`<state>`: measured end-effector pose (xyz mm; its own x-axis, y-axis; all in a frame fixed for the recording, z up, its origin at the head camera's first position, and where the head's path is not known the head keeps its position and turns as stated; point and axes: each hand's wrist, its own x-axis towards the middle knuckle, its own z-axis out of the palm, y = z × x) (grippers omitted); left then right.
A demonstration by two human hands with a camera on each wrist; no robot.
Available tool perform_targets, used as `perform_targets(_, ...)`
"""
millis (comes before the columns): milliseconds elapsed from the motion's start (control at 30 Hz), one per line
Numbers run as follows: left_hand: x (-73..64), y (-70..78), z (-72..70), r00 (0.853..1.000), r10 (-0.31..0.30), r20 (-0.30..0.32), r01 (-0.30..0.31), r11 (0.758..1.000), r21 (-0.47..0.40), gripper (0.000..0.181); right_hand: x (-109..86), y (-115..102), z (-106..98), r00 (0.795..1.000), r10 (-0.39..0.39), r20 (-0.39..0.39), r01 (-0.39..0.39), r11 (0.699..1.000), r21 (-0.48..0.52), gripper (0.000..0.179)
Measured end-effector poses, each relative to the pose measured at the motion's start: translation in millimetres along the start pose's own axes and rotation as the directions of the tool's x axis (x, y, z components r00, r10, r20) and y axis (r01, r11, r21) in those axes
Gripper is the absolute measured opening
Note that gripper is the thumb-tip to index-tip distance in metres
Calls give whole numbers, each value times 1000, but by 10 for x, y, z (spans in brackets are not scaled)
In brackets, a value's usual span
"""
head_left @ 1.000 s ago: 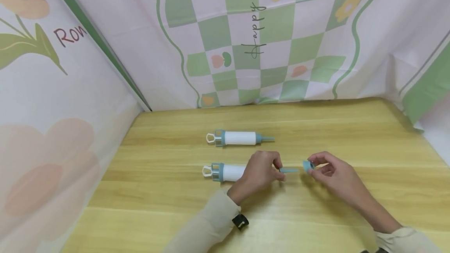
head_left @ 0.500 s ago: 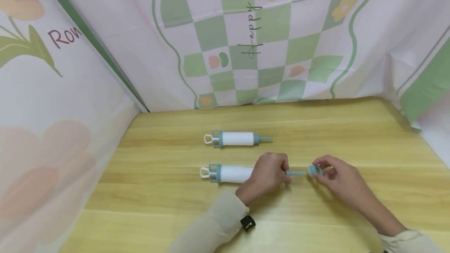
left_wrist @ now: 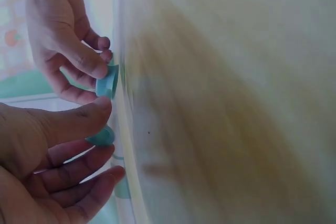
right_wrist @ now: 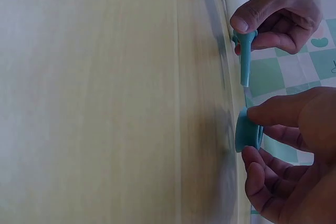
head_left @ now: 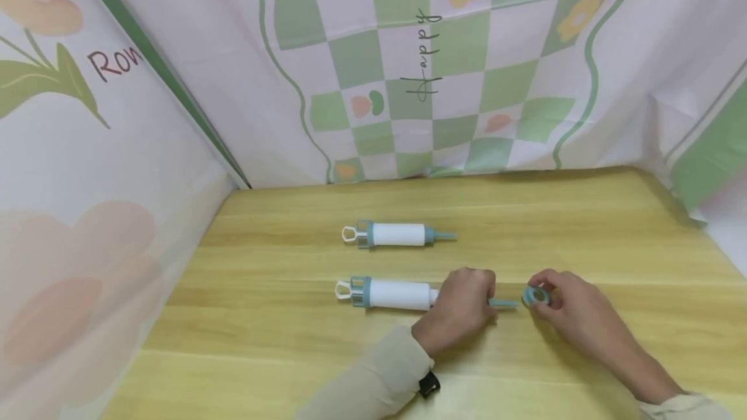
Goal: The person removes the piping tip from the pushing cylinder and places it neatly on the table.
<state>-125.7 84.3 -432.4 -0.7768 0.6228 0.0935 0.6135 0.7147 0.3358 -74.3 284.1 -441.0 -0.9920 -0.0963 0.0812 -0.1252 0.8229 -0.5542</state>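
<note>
Wood-look table (head_left: 274,255) below, patterned cloth (head_left: 403,57) behind it. Nozzle (right_wrist: 245,64) sits over the table, pinched b/w thumb & fingers of the L hand (head_left: 463,303). Its long axis runs approx. level, L to R, tip toward the R hand (head_left: 583,316). Ring (right_wrist: 244,131) is just off that tip, not touching, held at its rim b/w R thumb & fingertips; R hand is the nearer one to it. Ring's hole looks turned mostly up, so its axis lies crosswise to the nozzle's. Lower tube (head_left: 399,294) lies on the table L of the L hand, in rough line w/ the nozzle; gap b/w them prob. there, but the hand hides it in head view. Upper tube (head_left: 399,234) lies farther back, parallel, w/ own tip attached; neither hand touches it.
</note>
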Motion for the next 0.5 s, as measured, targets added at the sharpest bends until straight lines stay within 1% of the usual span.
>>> perform_targets(100, 6, 19, 2, 1000, -3, 28, 2, 999, 45, 33, 7, 16, 11, 1000, -7, -3, 7, 1000, -8, 32)
perform_targets(167, 14, 28, 4, 999, 6, 35, -9, 996, 91, 32, 13, 24, 18, 1000, -15, 0, 15, 1000, -12, 31)
perform_targets(367, 42, 32, 40, 1000, 22, 0, -22, 971, 240, 28, 12, 49, 35, 1000, -15, 17, 15, 1000, -13, 33)
perform_targets(500, 55, 33, 71, 999, 36, -4, -34, 960, 279, 23, -5, 71, 47, 1000, -14, 21, 14, 1000, -15, 33)
